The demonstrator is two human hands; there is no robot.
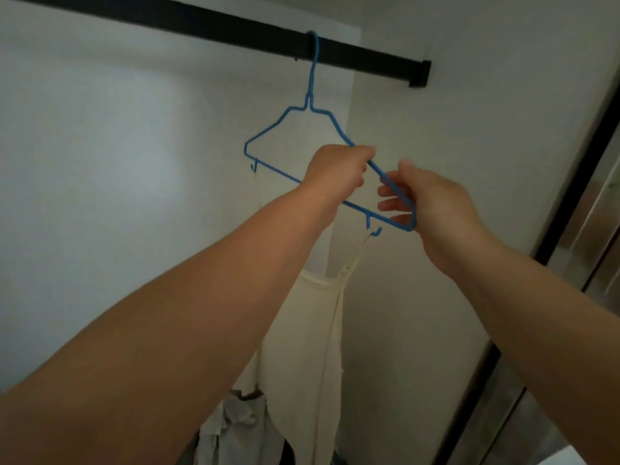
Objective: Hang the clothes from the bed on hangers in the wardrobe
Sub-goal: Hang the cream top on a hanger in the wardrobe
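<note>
Left hand (335, 176) grips blue wire hanger (285, 115) | right hand (432, 209) pinches its corner | cream camisole (302, 330): light, limp, thin straps slip; hold by straps

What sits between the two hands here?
In the head view, only the blue hanger's sloping right arm runs between the left hand and right hand; both grip it, white wardrobe wall behind.

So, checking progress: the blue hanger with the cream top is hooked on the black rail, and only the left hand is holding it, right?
Not quite. The head view shows both hands on the blue hanger: left hand and right hand. It is hooked on the black rail, cream top hanging below.
</note>
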